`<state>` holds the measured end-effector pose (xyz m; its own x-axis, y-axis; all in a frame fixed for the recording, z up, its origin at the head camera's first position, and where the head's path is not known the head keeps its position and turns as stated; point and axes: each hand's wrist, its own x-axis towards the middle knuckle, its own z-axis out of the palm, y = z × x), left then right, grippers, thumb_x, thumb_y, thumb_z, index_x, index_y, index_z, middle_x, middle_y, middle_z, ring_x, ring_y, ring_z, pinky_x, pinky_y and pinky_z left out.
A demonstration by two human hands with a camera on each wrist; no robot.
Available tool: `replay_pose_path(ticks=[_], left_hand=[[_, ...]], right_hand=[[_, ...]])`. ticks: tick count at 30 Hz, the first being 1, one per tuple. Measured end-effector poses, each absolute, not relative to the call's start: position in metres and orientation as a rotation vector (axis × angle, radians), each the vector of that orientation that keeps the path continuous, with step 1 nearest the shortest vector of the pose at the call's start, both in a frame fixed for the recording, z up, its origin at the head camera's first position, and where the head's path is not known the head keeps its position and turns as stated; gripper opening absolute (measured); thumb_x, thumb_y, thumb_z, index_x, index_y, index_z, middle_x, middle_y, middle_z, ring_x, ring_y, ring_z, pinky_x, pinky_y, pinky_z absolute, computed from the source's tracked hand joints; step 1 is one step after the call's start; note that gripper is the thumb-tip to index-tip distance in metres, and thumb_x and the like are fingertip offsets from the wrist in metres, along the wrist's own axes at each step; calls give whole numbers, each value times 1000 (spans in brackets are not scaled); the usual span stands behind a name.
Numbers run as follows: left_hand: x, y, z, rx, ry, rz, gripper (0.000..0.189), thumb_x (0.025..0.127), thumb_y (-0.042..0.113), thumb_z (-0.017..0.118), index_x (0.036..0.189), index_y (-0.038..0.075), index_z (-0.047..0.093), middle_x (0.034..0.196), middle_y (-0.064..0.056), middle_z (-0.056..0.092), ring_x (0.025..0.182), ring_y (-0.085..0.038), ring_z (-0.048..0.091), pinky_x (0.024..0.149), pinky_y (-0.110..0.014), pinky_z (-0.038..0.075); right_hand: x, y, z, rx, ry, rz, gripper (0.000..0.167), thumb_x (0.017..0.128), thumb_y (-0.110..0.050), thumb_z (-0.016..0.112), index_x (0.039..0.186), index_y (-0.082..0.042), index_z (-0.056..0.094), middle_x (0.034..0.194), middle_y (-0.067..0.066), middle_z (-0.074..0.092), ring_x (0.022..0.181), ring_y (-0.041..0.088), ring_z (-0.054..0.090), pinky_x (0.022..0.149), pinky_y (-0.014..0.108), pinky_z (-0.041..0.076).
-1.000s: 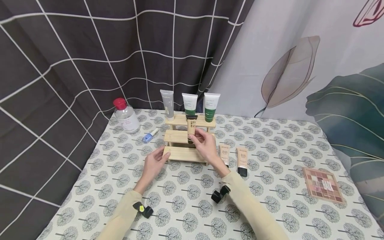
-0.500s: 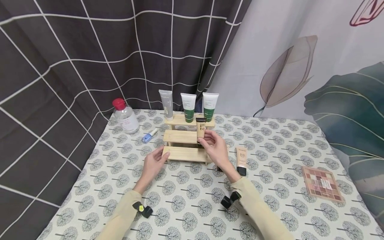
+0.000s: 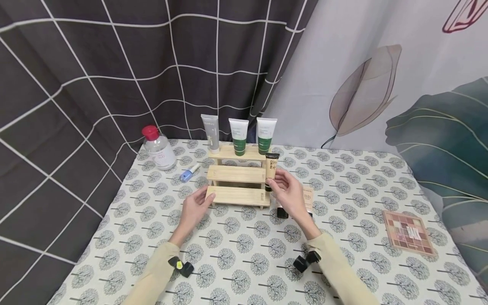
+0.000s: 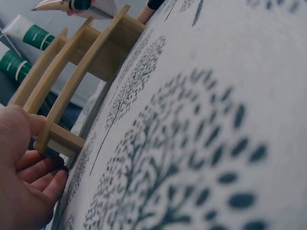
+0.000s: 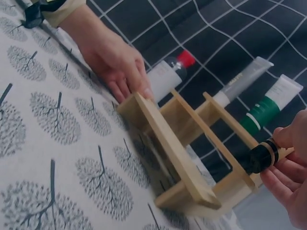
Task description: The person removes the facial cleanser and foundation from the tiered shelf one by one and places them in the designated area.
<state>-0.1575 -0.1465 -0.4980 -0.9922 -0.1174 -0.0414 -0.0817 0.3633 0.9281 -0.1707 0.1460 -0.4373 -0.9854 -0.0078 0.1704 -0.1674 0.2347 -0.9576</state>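
A three-step wooden display rack (image 3: 236,195) stands on the table. My left hand (image 3: 193,209) grips the left end of its lowest step; in the left wrist view the thumb lies over the plank (image 4: 85,76) with fingers curled below. My right hand (image 3: 287,190) pinches a small beige tube with black ends (image 3: 271,166) at the rack's right side, by the middle step. The right wrist view has the tube's black cap (image 5: 261,158) beside that step. On the top step stand a grey tube (image 3: 211,134) and two white-and-green tubes (image 3: 239,137) (image 3: 265,136).
Behind my right hand lie two BB cream tubes, one partly visible (image 3: 308,199), the other showing mostly its black cap (image 3: 282,212). An eyeshadow palette (image 3: 409,233) lies far right. Left of the rack are a red-capped clear bottle (image 3: 160,152) and a small blue-and-white item (image 3: 189,173).
My right hand has carried the beige tube rightward, from in front of the middle step to the rack's right end. My left hand stays on the lowest step.
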Motion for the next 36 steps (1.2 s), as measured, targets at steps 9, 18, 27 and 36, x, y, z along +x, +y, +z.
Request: replay_pose_path(ticks=[9, 18, 27, 36], left_hand=[[-158, -147, -501, 188, -2563, -1725, 57, 95, 28, 72, 143, 2, 54, 144, -22, 57, 131, -35, 60, 107, -34, 54], [-158, -147, -501, 185, -2565, -1732, 56, 96, 26, 72, 143, 2, 53, 145, -23, 56, 131, -36, 59, 107, -33, 54], [-160, -148, -504, 177, -2538, -1761, 56, 95, 25, 73, 142, 0, 54, 143, -24, 57, 130, -36, 60, 106, -33, 55], [-158, -147, -504, 179, -2548, -1743, 57, 95, 26, 72, 143, 1, 54, 144, -23, 57, 130, -36, 60, 106, -32, 54]], right_hand=[[-162, 169, -442, 97, -2404, 1804, 38, 95, -4, 68, 130, 6, 58, 120, 26, 68, 107, 31, 69, 89, 10, 57], [-160, 198, -441, 15, -2442, 1742, 40, 96, -7, 68, 132, 7, 56, 122, 27, 67, 97, 5, 67, 87, 6, 56], [-152, 226, -446, -68, -2436, 1669, 43, 97, -10, 68, 133, 9, 54, 123, 29, 65, 91, -9, 62, 86, 4, 54], [-134, 251, -452, -121, -2460, 1623, 44, 99, -12, 66, 135, 8, 53, 124, 28, 65, 90, -12, 60, 84, 2, 53]])
